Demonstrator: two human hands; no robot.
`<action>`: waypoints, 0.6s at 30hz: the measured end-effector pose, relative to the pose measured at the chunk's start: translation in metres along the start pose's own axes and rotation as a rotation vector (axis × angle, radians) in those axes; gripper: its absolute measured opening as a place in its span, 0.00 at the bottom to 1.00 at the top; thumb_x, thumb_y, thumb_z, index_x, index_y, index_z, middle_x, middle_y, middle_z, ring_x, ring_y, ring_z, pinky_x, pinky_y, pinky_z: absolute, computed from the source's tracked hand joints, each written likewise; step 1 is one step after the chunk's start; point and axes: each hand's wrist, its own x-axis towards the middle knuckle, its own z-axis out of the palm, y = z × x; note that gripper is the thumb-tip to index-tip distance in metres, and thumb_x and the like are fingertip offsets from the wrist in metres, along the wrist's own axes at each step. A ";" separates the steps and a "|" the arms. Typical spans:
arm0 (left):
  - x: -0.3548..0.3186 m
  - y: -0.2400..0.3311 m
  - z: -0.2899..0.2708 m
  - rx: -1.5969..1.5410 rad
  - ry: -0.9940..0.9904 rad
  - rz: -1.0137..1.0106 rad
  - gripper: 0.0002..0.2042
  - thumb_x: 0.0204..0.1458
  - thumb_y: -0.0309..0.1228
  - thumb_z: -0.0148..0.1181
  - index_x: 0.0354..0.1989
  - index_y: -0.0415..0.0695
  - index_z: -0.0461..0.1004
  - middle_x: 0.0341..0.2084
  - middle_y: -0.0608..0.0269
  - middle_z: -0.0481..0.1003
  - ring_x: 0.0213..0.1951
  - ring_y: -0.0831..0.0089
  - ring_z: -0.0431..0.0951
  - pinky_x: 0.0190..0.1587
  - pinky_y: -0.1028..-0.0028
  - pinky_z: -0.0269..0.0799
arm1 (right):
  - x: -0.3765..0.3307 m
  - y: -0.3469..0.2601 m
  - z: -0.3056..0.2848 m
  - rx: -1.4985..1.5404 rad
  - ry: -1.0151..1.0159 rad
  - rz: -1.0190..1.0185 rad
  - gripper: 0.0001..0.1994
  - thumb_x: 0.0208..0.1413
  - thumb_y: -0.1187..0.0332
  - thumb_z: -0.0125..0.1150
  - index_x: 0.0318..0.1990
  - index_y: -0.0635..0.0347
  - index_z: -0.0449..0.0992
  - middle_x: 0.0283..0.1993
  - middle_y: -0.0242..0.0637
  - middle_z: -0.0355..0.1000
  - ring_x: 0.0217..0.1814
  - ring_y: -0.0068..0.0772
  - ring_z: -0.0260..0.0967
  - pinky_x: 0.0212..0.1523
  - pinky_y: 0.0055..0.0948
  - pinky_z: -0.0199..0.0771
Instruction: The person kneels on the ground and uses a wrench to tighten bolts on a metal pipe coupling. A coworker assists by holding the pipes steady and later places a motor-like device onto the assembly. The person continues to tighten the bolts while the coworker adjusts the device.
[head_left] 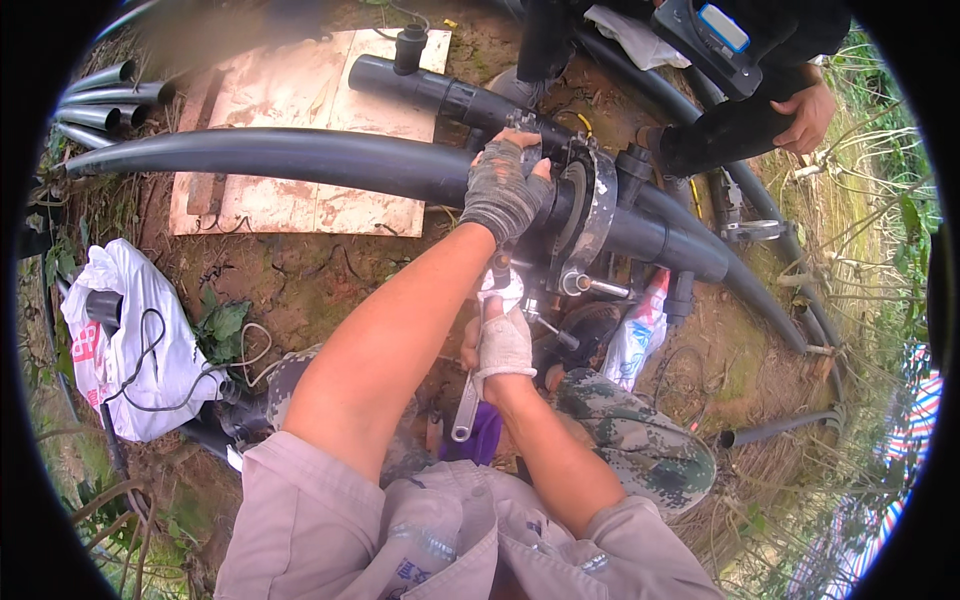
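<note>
Bare brown soil (300,280) is seen underfoot in daylight. Grass (860,200) is seen at three o'clock, a pale board (300,110) at eleven.

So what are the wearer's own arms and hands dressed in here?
Left hand: a worn, grimy grey fingerless knit glove. Right hand: a cleaner whitish fingerless glove. Both forearms are bare, with beige short sleeves ending above the elbows.

My gloved left hand (503,190) grips the clamp (580,215) on a black pipe (280,158); my right hand (500,340) holds a wrench (466,405) below. A co-worker's hand (805,115) rests nearby, 1 white bag (125,340) lying left.
</note>
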 end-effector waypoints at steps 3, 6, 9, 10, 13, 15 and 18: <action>0.001 -0.002 0.002 -0.023 0.006 0.017 0.17 0.54 0.31 0.65 0.52 0.44 0.74 0.48 0.48 0.77 0.53 0.50 0.77 0.60 0.60 0.70 | -0.001 -0.010 -0.015 -0.064 -0.037 0.045 0.11 0.72 0.54 0.50 0.50 0.49 0.65 0.23 0.33 0.66 0.12 0.27 0.56 0.13 0.27 0.56; 0.002 -0.001 0.001 -0.024 -0.013 -0.002 0.17 0.54 0.31 0.65 0.52 0.44 0.74 0.48 0.49 0.77 0.54 0.49 0.77 0.60 0.61 0.69 | 0.005 -0.013 -0.026 -0.051 -0.141 0.026 0.10 0.72 0.56 0.49 0.50 0.48 0.65 0.25 0.33 0.68 0.13 0.27 0.57 0.15 0.26 0.57; 0.000 -0.001 0.000 -0.022 0.000 0.032 0.17 0.55 0.32 0.64 0.53 0.45 0.74 0.49 0.48 0.76 0.53 0.49 0.76 0.60 0.60 0.69 | 0.008 -0.034 -0.045 -0.086 -0.267 0.110 0.10 0.72 0.56 0.49 0.52 0.48 0.65 0.26 0.34 0.69 0.14 0.24 0.57 0.15 0.24 0.56; -0.001 0.001 0.001 -0.016 0.008 0.046 0.17 0.55 0.32 0.64 0.53 0.45 0.74 0.49 0.47 0.76 0.53 0.49 0.76 0.60 0.60 0.69 | 0.010 -0.039 -0.050 -0.104 -0.305 0.132 0.10 0.72 0.56 0.49 0.52 0.48 0.65 0.26 0.34 0.69 0.13 0.23 0.57 0.15 0.24 0.55; 0.000 -0.001 0.000 -0.009 -0.036 -0.008 0.18 0.56 0.32 0.64 0.54 0.45 0.74 0.49 0.49 0.76 0.54 0.51 0.76 0.60 0.61 0.68 | 0.019 -0.044 -0.046 -0.140 -0.276 0.142 0.11 0.71 0.56 0.51 0.51 0.49 0.67 0.24 0.34 0.70 0.12 0.23 0.56 0.14 0.23 0.54; 0.000 -0.004 -0.001 -0.014 -0.048 -0.019 0.17 0.56 0.31 0.63 0.54 0.45 0.74 0.49 0.50 0.76 0.54 0.53 0.76 0.60 0.61 0.68 | 0.020 -0.037 -0.035 -0.156 -0.223 0.126 0.10 0.71 0.56 0.53 0.50 0.49 0.68 0.24 0.34 0.70 0.12 0.24 0.57 0.14 0.24 0.54; 0.000 -0.005 0.002 -0.020 -0.026 0.046 0.17 0.56 0.31 0.63 0.54 0.45 0.74 0.48 0.50 0.76 0.53 0.53 0.76 0.60 0.61 0.68 | 0.015 -0.045 -0.027 -0.088 -0.219 0.173 0.14 0.69 0.53 0.54 0.49 0.51 0.66 0.24 0.34 0.68 0.13 0.25 0.57 0.14 0.27 0.55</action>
